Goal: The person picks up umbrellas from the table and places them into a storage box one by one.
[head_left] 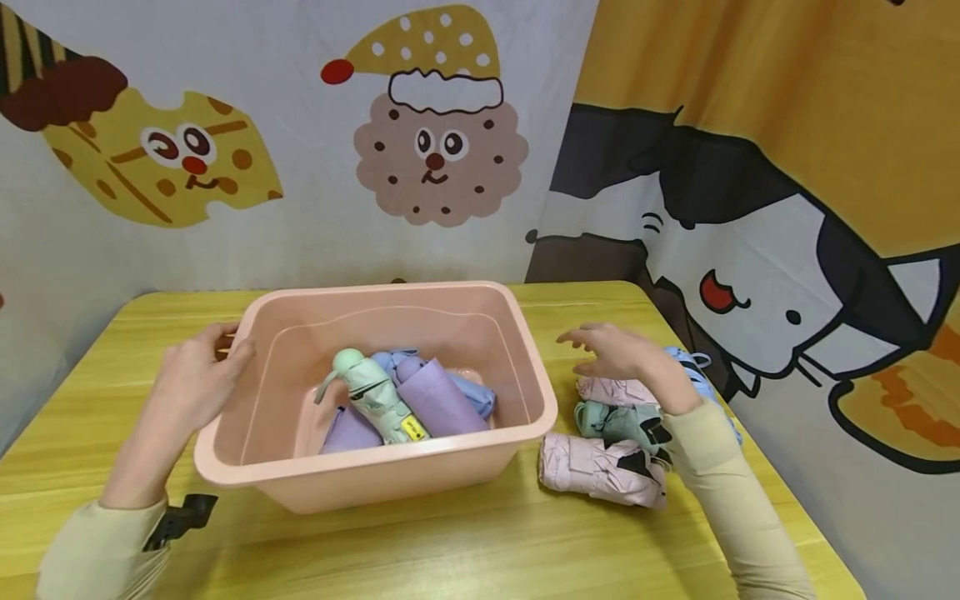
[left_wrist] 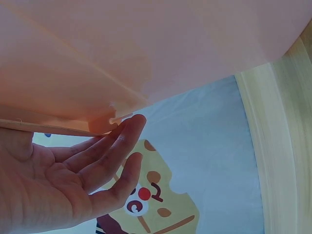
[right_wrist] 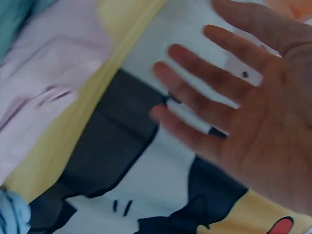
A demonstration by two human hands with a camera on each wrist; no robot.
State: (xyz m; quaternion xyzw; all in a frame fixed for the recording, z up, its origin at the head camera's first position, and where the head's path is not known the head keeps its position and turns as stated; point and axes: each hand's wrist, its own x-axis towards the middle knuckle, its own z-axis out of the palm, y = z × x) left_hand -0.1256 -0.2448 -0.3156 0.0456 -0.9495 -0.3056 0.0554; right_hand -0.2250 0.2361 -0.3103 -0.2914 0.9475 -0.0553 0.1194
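A pink plastic basin [head_left: 382,462] stands on the table with several folded umbrellas inside, among them a mint green one [head_left: 375,400] with a round handle and a purple one [head_left: 442,400]. My left hand [head_left: 197,379] holds the basin's left rim, thumb over the edge and fingers along the outside; the left wrist view has these fingers [left_wrist: 109,165] under the rim. Right of the basin, my right hand [head_left: 618,354] is in the air with spread fingers [right_wrist: 195,97], holding nothing. Below it lie a pink umbrella [head_left: 611,390] and a grey-green umbrella [head_left: 618,421].
Closer to the front lies another pink folded umbrella [head_left: 600,471]. A blue one [head_left: 693,371] is partly hidden behind the right forearm. The wood-grain table [head_left: 420,550] meets a cartoon-printed cloth [head_left: 442,258] at the back and right.
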